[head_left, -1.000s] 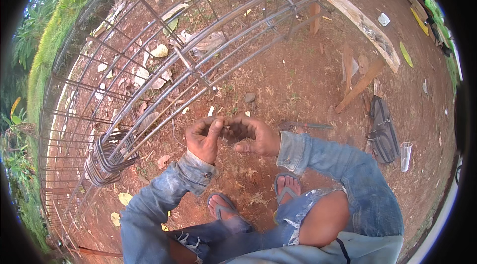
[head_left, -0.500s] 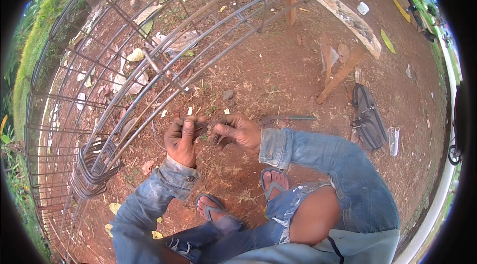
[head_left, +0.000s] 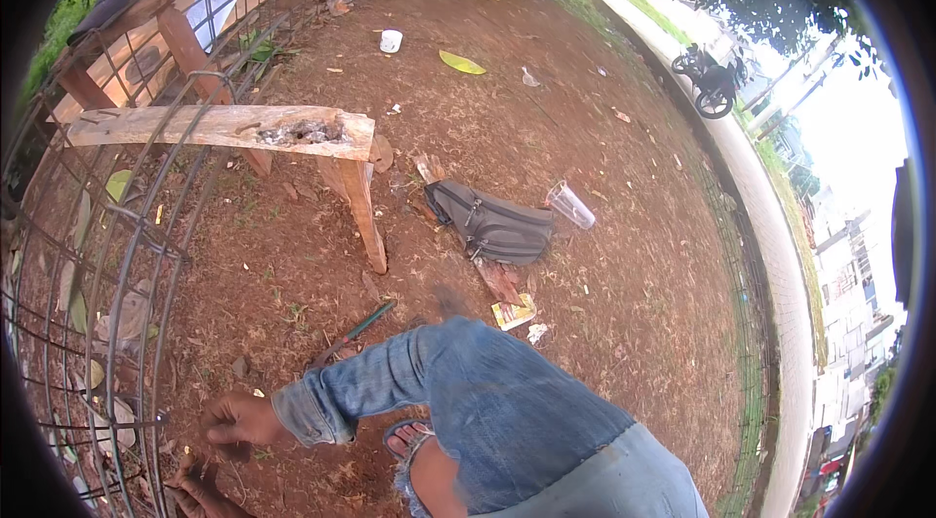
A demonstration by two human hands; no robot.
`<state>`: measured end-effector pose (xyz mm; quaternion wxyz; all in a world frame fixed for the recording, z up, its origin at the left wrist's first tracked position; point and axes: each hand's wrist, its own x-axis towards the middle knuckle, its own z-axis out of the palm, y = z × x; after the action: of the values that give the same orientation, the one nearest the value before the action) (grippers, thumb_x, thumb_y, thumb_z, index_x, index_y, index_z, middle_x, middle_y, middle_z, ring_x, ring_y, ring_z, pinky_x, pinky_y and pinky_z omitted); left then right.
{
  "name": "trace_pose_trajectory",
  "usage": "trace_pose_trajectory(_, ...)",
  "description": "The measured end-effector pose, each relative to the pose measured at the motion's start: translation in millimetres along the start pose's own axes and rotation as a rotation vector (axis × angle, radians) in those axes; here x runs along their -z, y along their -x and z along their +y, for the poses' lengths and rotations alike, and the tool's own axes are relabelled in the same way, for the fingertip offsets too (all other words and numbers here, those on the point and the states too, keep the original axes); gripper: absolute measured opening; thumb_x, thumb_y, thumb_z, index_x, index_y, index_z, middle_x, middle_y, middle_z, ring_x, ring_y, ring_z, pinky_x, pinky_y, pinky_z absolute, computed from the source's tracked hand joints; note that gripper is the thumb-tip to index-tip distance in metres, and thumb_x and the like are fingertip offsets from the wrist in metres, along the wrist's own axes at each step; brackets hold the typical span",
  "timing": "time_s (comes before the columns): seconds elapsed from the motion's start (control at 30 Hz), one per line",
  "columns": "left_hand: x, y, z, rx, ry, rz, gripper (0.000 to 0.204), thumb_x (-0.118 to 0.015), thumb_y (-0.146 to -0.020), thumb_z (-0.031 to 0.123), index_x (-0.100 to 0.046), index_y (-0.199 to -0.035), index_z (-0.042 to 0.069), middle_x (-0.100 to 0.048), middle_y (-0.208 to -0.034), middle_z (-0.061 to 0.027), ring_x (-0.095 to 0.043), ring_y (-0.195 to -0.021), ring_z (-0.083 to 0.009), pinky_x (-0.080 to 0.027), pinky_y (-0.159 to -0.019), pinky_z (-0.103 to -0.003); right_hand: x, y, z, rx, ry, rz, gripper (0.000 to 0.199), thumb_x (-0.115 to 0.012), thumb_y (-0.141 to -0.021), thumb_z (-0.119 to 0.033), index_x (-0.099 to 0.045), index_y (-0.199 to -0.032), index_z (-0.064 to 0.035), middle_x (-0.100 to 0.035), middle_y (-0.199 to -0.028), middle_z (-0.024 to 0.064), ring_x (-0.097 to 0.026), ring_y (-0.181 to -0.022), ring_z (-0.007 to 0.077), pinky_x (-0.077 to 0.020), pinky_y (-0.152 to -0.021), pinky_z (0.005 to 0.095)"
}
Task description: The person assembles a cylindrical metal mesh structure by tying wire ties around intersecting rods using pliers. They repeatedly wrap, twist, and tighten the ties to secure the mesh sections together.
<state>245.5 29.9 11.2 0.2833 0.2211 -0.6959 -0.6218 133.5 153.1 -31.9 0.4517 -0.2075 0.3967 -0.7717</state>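
In the lower left, my right hand [head_left: 239, 418] hovers over the soil, its fingers curled in with the thumb against them. Whatever it grips, if anything, is hidden. Below it, my left hand [head_left: 200, 493] is partly cut off by the dark rim of the picture; its fingers look bent together, and I cannot make out what is in them. Both hands are just right of a cage of steel reinforcing bars [head_left: 119, 308]. A thin tool with a green handle [head_left: 369, 320] lies on the ground beyond my right sleeve.
A rough wooden beam on legs [head_left: 219, 125] stands by the cage. A grey waist bag [head_left: 492, 223] and a clear plastic cup [head_left: 570, 205] lie on the reddish soil. Farther off are a white cup [head_left: 390, 40], a yellow leaf [head_left: 461, 63] and a motorcycle [head_left: 715, 89] by a paved path [head_left: 746, 162].
My view has swung to the right, so the hands and cage now sit at the lower left. The dark strip-like pieces earlier seen at my fingers can no longer be made out.
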Motion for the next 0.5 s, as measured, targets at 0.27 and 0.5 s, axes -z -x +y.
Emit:
trace_pose_trajectory(0.27, 24.6, -5.8, -32.1, 0.145, 0.051, -0.162, 0.02, -0.042, -0.097, 0.024, -0.048, -0.093, 0.005, -0.051, -0.081, -0.0032, -0.054, -0.073, -0.0122, -0.049, -0.069, -0.028, 20.8, 7.1, 8.3, 0.168, 1.027, -0.647, 0.014, -0.061, -0.077, -0.016, -0.064, -0.079, -0.0028, -0.064, -0.068, 0.0108, -0.063, -0.066, 0.0228, -0.0469, -0.059, 0.0386)
trace_pose_trajectory(0.5, 1.3, 1.9, 11.7, -0.138, -0.143, -0.208, 0.012, -0.043, -0.095, 0.013, -0.044, -0.09, 0.002, -0.054, -0.08, -0.0067, -0.057, -0.074, -0.0155, -0.05, -0.069, -0.029, -0.7, -18.1, -28.3, 0.034, 1.003, -0.508, 0.041, -0.059, -0.075, -0.021, -0.054, -0.112, -0.0044, -0.064, -0.091, 0.0137, -0.061, -0.08, 0.0293, -0.0476, -0.072, 0.038)
